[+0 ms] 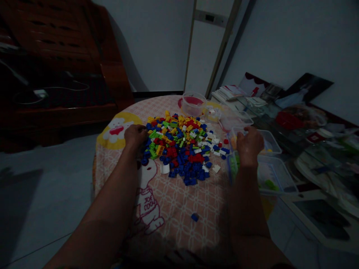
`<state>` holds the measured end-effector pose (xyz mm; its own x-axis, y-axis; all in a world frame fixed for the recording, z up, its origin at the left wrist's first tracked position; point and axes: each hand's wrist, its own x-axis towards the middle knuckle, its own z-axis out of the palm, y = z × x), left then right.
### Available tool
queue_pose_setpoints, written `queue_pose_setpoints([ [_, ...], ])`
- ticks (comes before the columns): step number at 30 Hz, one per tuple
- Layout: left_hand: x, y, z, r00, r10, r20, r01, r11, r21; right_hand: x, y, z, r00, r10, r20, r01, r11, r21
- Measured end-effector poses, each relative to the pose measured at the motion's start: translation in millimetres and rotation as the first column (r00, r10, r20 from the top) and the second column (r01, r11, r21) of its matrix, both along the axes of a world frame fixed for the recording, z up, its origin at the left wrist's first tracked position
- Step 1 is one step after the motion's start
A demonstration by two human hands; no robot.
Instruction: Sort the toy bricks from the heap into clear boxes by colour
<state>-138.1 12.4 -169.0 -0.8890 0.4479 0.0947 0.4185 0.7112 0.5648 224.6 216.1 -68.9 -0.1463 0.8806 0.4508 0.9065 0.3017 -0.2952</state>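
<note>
Dim light falls on a table with a patterned pink tablecloth, and from my remote seat I see a mixed pile of plastic toy bricks across its middle. At the pile's left edge, the left hand has its fingers bent in toward the bricks; I cannot tell whether one is pinched there. On the right, the right hand hangs over the far clear box, fingers curled rather narrow, and I cannot tell whether they hold anything. Below it, the near clear box has green pieces inside. I would pick single pieces from the pile's rim rather than rake its middle, make any release low within the walls, and keep the right forearm off the near box. One loose blue brick lies on the near side, well apart.
</note>
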Motion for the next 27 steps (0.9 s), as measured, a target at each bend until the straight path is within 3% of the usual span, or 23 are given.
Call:
queue_pose_setpoints([
  [4, -1, 0, -0.1, 1.000, -0.007, -0.019, 0.007, 1.000, -0.020, -21, -13, -2.0, 0.978, 0.196, 0.073, -0.189, 0.977, -0.095],
  [7, -2, 0, -0.8, 1.000, -0.018, -0.012, 0.018, 0.999, -0.043, -50, -33, -11.5, 0.905, 0.391, 0.165, -0.356, 0.911, -0.208],
  [11, -4, 1, -3.5, 0.999, -0.024, -0.024, 0.023, 0.999, -0.032, -77, -52, -26.7, 0.785, 0.534, 0.313, -0.421, 0.831, -0.363],
  [16, -6, 2, -6.5, 1.000, -0.011, -0.016, 0.010, 1.000, -0.028, -87, -57, -44.5, 0.692, 0.595, 0.409, -0.426, 0.794, -0.434],
  [27, -4, 2, -4.7, 1.000, -0.009, -0.029, 0.008, 1.000, -0.015, -97, -51, -57.6, 0.694, 0.586, 0.418, -0.402, 0.797, -0.450],
])
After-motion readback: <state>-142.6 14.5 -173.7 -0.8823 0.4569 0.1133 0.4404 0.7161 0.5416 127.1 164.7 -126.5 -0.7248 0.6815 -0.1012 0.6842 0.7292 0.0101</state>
